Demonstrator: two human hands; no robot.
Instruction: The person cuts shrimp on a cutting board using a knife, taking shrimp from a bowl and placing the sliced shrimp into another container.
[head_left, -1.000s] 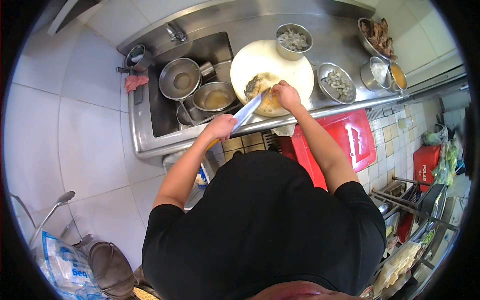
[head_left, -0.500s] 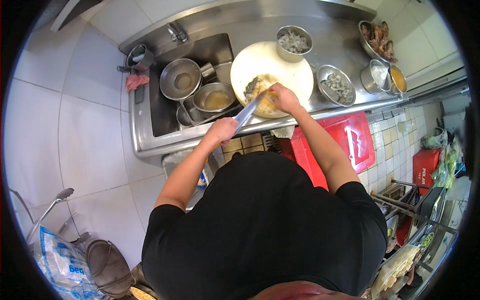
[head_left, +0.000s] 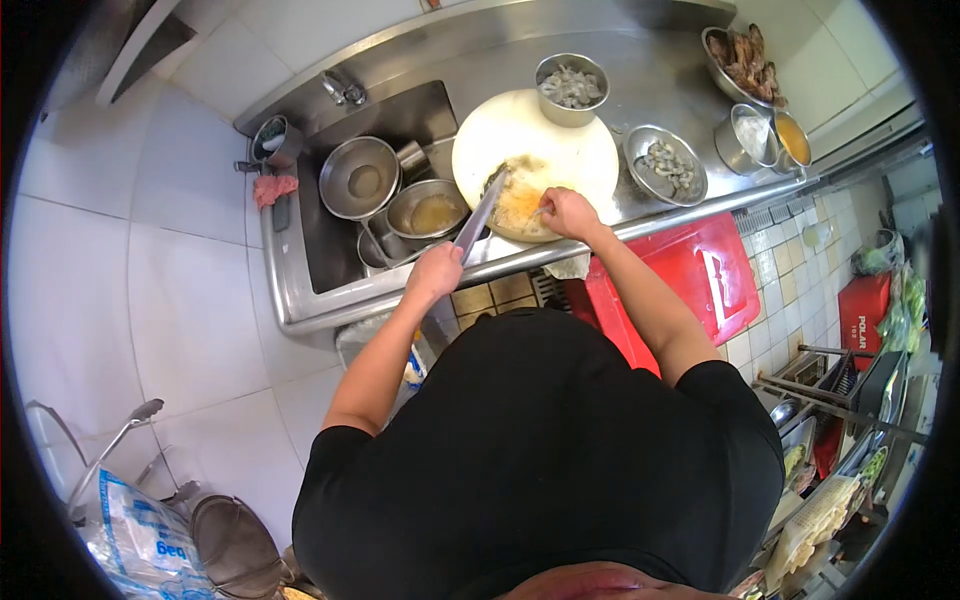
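Note:
My left hand (head_left: pixel 436 270) is closed round the handle of a large knife (head_left: pixel 478 218), its blade pointing up and right over the near part of the round white cutting board (head_left: pixel 535 125). My right hand (head_left: pixel 568 213) is at the board's right near edge, its fingers pinched on something small that I cannot make out. Wet, yellowish scraps (head_left: pixel 520 200) and a dark bit lie between the blade and my right hand. A steel pot of peeled shrimp (head_left: pixel 571 88) stands on the board's far edge. To the right is a steel bowl of shrimp (head_left: pixel 667 168).
On the left, the sink (head_left: pixel 335 262) holds a steel strainer (head_left: pixel 358 178) and a bowl with liquid (head_left: pixel 428 210). At the back right are a bowl of brown meat (head_left: pixel 742 62) and two steel pots. A red lid (head_left: pixel 705 280) lies below the counter's edge (head_left: pixel 640 232).
The knife has moved left, away from my right hand, and its tip now lies over the dark bit. My right hand has drawn slightly down. The whole view has shifted a little.

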